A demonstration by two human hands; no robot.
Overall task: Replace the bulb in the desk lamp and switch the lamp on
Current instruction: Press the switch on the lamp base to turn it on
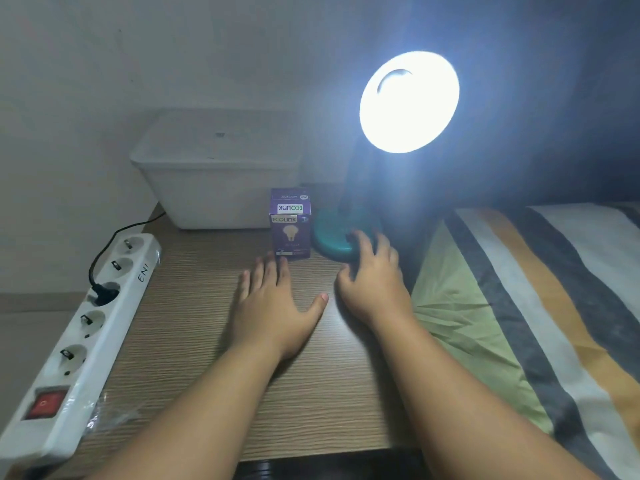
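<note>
The desk lamp stands at the back right of the wooden table (214, 358). Its round shade (409, 102) faces me and glows bright white, so the bulb inside is lit and washed out by glare. The lamp's teal round base (329, 242) sits on the table. My right hand (372, 275) rests with its fingertips on the front of that base, holding nothing. A purple bulb box (290, 225) stands upright just left of the base. My left hand (273, 303) lies flat and open on the table, fingertips just short of the box.
A white power strip (79, 341) with a red switch lies along the table's left edge, with a black plug in one socket. A white plastic tub (218, 171) stands at the back against the wall. A striped pillow (519, 306) borders the table's right side.
</note>
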